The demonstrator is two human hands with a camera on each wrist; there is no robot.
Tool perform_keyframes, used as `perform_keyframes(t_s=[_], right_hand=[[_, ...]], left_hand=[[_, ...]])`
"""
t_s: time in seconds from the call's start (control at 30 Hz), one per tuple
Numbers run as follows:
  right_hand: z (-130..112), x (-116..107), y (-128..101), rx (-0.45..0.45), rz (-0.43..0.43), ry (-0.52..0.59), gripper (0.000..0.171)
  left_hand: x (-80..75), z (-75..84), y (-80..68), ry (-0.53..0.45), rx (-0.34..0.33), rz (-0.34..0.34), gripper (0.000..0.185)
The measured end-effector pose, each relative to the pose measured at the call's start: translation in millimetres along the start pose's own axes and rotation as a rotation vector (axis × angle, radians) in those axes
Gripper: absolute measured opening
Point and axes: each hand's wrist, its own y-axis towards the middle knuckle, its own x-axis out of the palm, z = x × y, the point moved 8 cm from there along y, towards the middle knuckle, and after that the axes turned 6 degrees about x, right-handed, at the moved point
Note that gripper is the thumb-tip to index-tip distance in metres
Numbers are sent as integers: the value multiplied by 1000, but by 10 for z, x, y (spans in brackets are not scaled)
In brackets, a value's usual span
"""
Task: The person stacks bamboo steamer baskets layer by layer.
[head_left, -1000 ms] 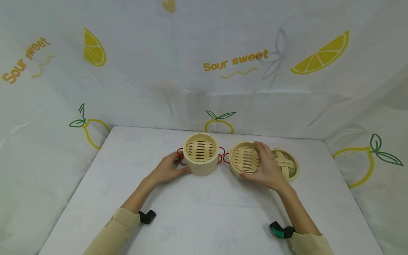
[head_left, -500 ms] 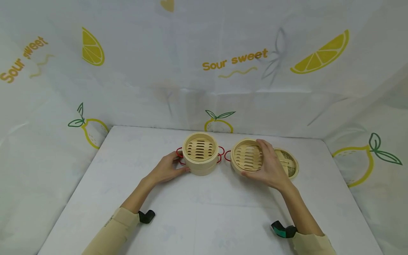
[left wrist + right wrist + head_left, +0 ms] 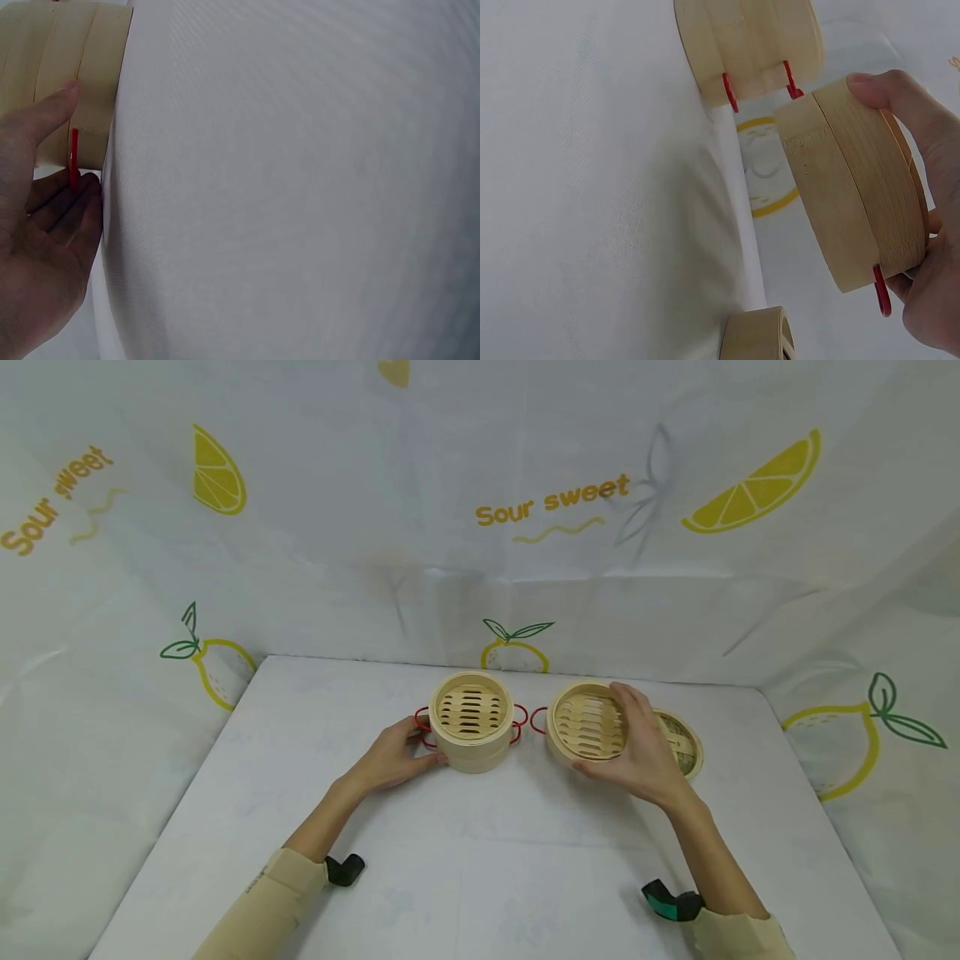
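Note:
A stack of two small bamboo steamer baskets (image 3: 472,718) with red side handles stands upright on the table in the head view. My left hand (image 3: 393,757) holds the stack's left side. In the left wrist view its thumb lies on the bamboo wall (image 3: 97,67), its fingers around the far side near a red handle. My right hand (image 3: 637,750) grips another bamboo steamer basket (image 3: 588,727) by its right side. That basket hangs above the table, tilted, in the right wrist view (image 3: 840,195). The woven bamboo lid (image 3: 684,745) lies on the table, partly hidden by my right hand.
The white-covered table (image 3: 480,868) ends at the back against a white curtain (image 3: 420,552) printed with lemons. Both baskets are near that back edge. A narrow gap separates the held basket's red handle (image 3: 537,720) from the stack's handles.
My right hand has raised its basket and carried it slightly right and away from the stack, covering more of the lid. My left hand and the stack have stayed put.

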Motion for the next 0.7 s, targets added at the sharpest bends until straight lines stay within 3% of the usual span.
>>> perform_keyframes(t_s=[0.7], right_hand=[[-206, -118, 8, -20, 22, 87, 132]], left_hand=[[6, 0, 4, -13, 26, 3, 67]])
